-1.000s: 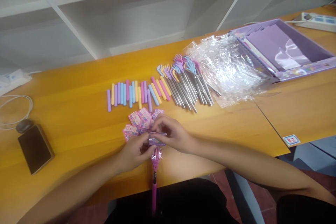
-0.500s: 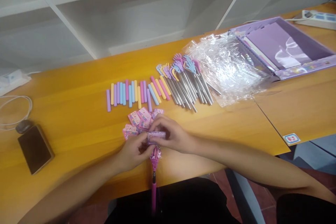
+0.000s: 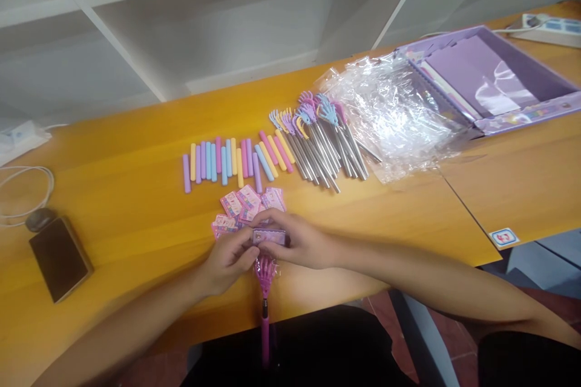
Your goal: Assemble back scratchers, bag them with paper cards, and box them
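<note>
Both my hands pinch a small purple-pink printed card (image 3: 269, 237) near the front of the table. My left hand (image 3: 230, 257) grips its left end, and my right hand (image 3: 299, 237) wraps round its right end. Just below hangs a pink back scratcher (image 3: 265, 275) with a hand-shaped head in clear plastic, its handle reaching past the table edge. Whether the card is joined to that plastic I cannot tell. Beyond my hands lies a loose pile of similar cards (image 3: 247, 198).
Coloured handle tubes (image 3: 224, 163) lie in a row, with metal scratcher rods (image 3: 321, 151) to their right. Clear plastic bags (image 3: 390, 121) spill beside a purple box (image 3: 503, 81). A dark phone-like device (image 3: 61, 259) lies at left. A white shelf (image 3: 213, 30) stands behind.
My right-hand fingers have drawn down and back a little, uncovering more of the card pile. The card's printed face now shows more, and the scratcher head is more visible.
</note>
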Action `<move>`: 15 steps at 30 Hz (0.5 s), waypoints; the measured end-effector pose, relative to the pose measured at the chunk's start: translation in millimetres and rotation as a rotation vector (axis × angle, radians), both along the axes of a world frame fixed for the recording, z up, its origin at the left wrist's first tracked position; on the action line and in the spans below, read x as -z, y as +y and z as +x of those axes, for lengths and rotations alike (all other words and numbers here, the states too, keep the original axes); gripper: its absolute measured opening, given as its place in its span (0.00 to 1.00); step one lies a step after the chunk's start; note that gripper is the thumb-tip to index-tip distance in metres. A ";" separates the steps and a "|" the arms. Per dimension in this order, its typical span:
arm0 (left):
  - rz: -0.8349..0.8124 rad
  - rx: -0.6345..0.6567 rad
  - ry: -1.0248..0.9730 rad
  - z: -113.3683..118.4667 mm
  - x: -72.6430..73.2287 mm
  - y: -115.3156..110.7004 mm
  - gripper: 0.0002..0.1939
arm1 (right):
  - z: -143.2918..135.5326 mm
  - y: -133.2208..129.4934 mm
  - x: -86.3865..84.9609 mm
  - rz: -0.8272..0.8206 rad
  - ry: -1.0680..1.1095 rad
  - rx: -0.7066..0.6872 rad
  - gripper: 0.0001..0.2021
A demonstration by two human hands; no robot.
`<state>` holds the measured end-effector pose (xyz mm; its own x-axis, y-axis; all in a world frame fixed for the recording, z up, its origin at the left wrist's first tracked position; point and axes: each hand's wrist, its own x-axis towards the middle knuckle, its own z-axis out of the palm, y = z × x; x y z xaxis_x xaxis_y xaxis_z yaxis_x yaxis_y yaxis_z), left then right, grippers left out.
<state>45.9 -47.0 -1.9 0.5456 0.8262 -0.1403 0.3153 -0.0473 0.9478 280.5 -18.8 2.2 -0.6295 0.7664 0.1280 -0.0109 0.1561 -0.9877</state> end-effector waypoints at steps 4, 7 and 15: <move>-0.042 -0.030 0.053 -1.4 2.7 4.0 0.25 | -0.8 0.9 1.0 0.049 0.027 -0.005 0.17; -0.035 -0.044 0.072 -0.7 2.3 5.6 0.28 | -1.0 1.6 2.0 0.032 0.023 -0.019 0.18; -0.078 -0.061 0.028 2.8 -4.4 8.3 0.28 | 2.9 4.4 -2.4 0.015 -0.002 -0.064 0.22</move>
